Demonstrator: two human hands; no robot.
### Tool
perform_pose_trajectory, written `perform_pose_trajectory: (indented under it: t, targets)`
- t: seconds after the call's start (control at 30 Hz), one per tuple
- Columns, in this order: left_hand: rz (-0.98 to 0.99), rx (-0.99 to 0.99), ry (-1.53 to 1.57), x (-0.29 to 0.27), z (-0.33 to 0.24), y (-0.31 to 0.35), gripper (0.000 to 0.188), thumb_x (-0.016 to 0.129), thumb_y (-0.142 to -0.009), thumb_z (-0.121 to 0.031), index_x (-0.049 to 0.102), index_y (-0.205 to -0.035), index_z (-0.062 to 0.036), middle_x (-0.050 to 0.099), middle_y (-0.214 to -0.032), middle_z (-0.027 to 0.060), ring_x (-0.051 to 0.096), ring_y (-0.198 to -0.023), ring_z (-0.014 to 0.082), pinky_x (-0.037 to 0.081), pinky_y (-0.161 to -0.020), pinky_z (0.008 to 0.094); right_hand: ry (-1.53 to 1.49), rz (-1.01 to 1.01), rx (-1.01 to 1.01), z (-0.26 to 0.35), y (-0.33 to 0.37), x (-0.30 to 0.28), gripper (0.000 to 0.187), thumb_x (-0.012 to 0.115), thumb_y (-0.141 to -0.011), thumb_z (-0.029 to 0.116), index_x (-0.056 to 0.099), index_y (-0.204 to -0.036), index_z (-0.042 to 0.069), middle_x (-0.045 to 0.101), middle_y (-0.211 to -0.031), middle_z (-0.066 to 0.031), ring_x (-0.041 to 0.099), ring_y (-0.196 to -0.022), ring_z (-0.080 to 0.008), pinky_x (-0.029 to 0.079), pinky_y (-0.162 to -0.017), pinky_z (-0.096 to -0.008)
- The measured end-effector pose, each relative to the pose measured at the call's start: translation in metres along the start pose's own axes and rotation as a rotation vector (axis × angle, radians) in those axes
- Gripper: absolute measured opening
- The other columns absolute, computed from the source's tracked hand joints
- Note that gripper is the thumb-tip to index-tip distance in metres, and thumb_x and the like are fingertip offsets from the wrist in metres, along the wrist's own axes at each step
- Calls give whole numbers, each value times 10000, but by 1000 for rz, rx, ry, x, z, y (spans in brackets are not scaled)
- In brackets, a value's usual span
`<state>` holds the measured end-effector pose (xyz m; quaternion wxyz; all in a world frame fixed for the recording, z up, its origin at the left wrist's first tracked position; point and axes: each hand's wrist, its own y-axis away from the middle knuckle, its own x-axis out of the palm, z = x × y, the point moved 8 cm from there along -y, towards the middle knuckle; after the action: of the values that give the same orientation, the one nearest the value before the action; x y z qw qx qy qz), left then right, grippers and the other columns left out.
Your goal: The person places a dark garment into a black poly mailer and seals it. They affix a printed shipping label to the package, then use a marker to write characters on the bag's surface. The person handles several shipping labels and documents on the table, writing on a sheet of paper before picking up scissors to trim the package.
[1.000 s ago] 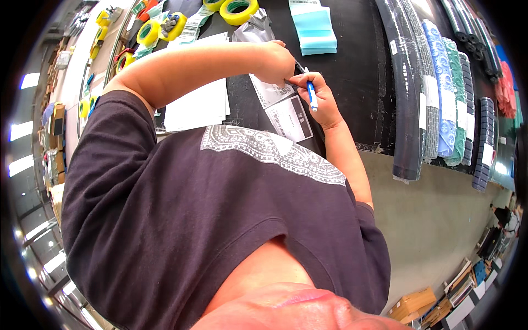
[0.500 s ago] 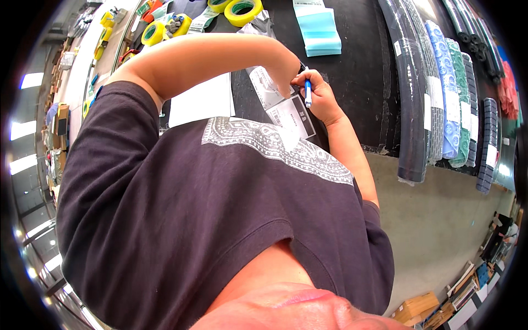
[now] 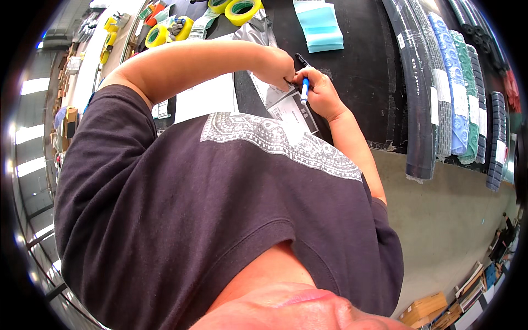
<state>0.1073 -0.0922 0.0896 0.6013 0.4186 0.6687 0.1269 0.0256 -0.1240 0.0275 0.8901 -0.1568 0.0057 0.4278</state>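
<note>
My right hand (image 3: pixel 325 96) is closed around a blue-and-white marker pen (image 3: pixel 304 91), its white end pointing down toward me. Beyond those fingers juts a slim black object (image 3: pixel 301 60); I cannot tell whether my right hand holds it too. My left hand (image 3: pixel 275 67) meets the right one, fingers curled and pinched; what they hold, if anything, is hidden. Beneath both hands lies a grey plastic mailing bag (image 3: pixel 256 33) bearing a white printed label (image 3: pixel 294 114). Left of it, white paper sheets (image 3: pixel 206 98) rest on the black tabletop (image 3: pixel 363 71).
Yellow tape rolls (image 3: pixel 242 12) stand at the far left of the table. A stack of light-blue slips (image 3: pixel 322 30) lies beyond my hands. Several wrapped rolls, including a thick black roll (image 3: pixel 415 110) and a blue patterned roll (image 3: pixel 457 93), line the right side, overhanging the table edge.
My left hand has drawn slightly left and down, uncovering more of the black object. The marker has shifted a little left in my right hand. The whole view has turned slightly.
</note>
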Motion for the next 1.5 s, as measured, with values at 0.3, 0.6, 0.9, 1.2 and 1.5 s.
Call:
perform_pose_trajectory:
  t: [0.3,0.6,0.9,1.2,1.5]
  targets:
    - [60,-28,43,4,0,5,401,651,-839,-423,697,-822,-25,663,-788,135,633,-767,323,476,-696,442,-92,34,51,-7,2,8,258,594,-769,-94,627,-970,63,713,-926,-103,683,-860,-232,522,-776,-317]
    - [225,-180,46,12,2,-17,392,646,-826,-404,710,-840,-17,652,-759,139,621,-743,304,475,-686,431,-150,37,69,-3,1,9,250,577,-786,-97,625,-984,47,711,-921,-100,690,-885,-204,526,-804,-304]
    - [91,-70,10,8,-2,-4,352,624,-888,-386,700,-863,-44,656,-791,145,638,-793,348,483,-714,459,-22,13,47,-3,-2,5,200,616,-769,-39,655,-935,65,709,-863,-110,690,-825,-252,521,-746,-324]
    - [67,46,16,5,-12,6,351,623,-899,-365,653,-794,-32,636,-754,142,626,-769,355,471,-694,471,-26,37,30,3,0,7,209,621,-763,-52,648,-931,70,718,-856,-103,696,-790,-252,528,-730,-321]
    - [29,35,66,11,-10,16,352,628,-889,-363,647,-777,-29,629,-739,137,616,-737,344,467,-680,463,-53,86,88,1,2,16,235,602,-783,-67,634,-968,73,722,-905,-90,689,-857,-201,521,-784,-292]
